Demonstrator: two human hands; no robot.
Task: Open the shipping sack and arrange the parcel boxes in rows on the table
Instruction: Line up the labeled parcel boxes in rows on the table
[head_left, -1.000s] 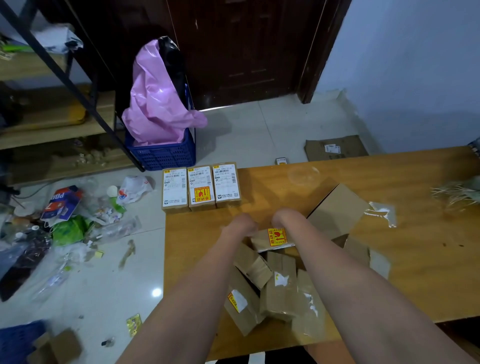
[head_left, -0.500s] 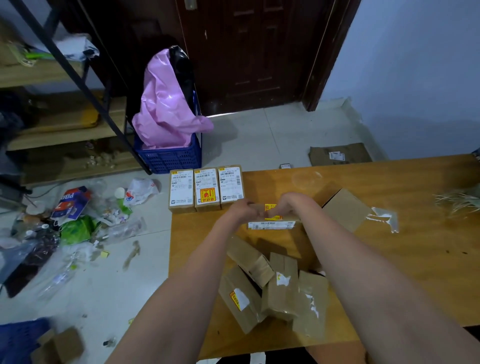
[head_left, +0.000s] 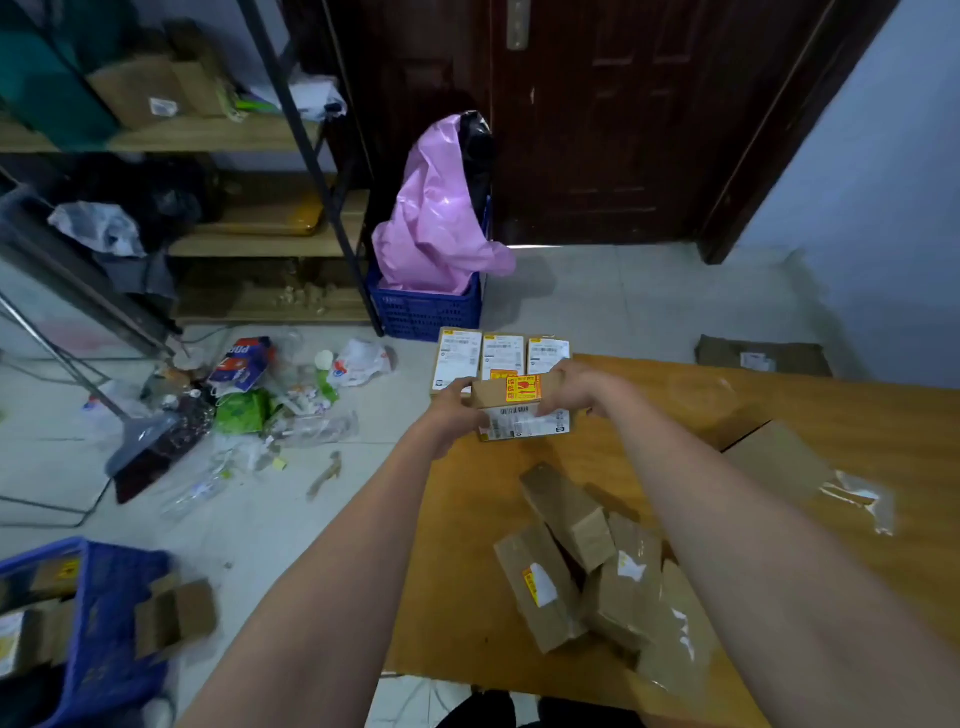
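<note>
Just above the middle of the frame, you hold a box (head_left: 521, 408) between both hands. Your left hand (head_left: 453, 413) grips its left end with fingers curled round it, and your right hand (head_left: 576, 387) grips its right end from above. The box shows a yellow and red sticker on its upper face and a white barcode label on the face turned toward you. It sits above the far left part of the table (head_left: 831, 415); whether it touches the wood, you cannot tell from here.

Just behind it, at the table's far left corner, three boxes (head_left: 501, 353) lie side by side in a row, white labels up, partly hidden by the held box.

Lower down, right of centre, a loose pile of boxes (head_left: 587, 561) lies between your forearms, tilted and leaning on each other, some with tape and a small sticker. At the right edge of the frame, a larger carton (head_left: 774, 457) lies on the table with clear plastic (head_left: 857, 499) beside it.

On the floor, a blue crate (head_left: 426, 312) holding a pink bag (head_left: 436, 218) stands upper centre by the door. Litter (head_left: 249, 395) spreads across the left of the frame. Another blue crate (head_left: 109, 613) sits at lower left.
</note>
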